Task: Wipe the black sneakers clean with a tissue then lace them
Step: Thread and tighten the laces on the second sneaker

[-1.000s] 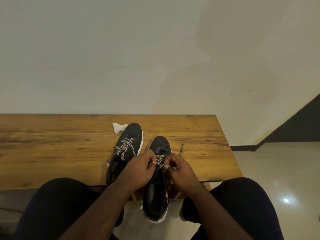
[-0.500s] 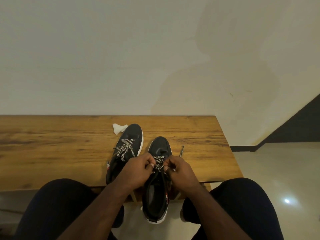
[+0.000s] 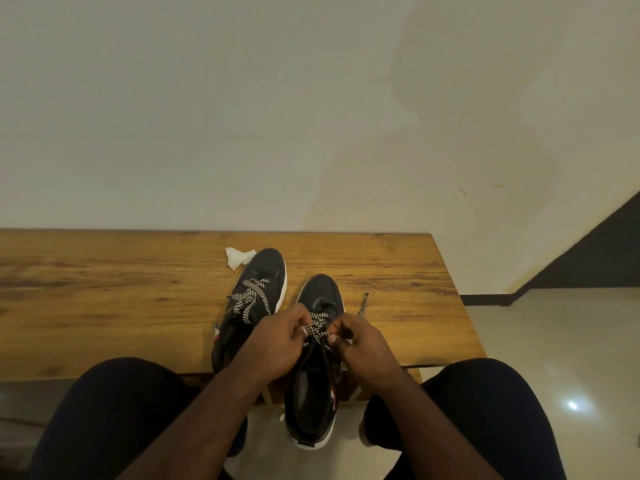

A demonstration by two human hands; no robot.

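Observation:
Two black sneakers with white soles lie on a wooden table [image 3: 104, 289]. The left sneaker [image 3: 258, 292] carries a black-and-white zigzag lace across its upper. The right sneaker [image 3: 320, 341] hangs its heel over the table's near edge. My left hand [image 3: 277, 344] and my right hand [image 3: 360, 344] sit on either side of its tongue, each pinching the zigzag lace [image 3: 317, 327]. One loose lace end [image 3: 362, 304] trails out to the right on the table. A crumpled white tissue [image 3: 237, 257] lies by the left sneaker's toe.
A plain pale wall stands right behind the table. My two knees in dark trousers frame the lower view. The table's right edge [image 3: 460, 306] drops to a shiny tiled floor [image 3: 554, 341] with a dark skirting strip.
My hands have stayed on the right sneaker's lace, with the fingers shifting slightly as they work it. The sneaker has nudged a little away from me.

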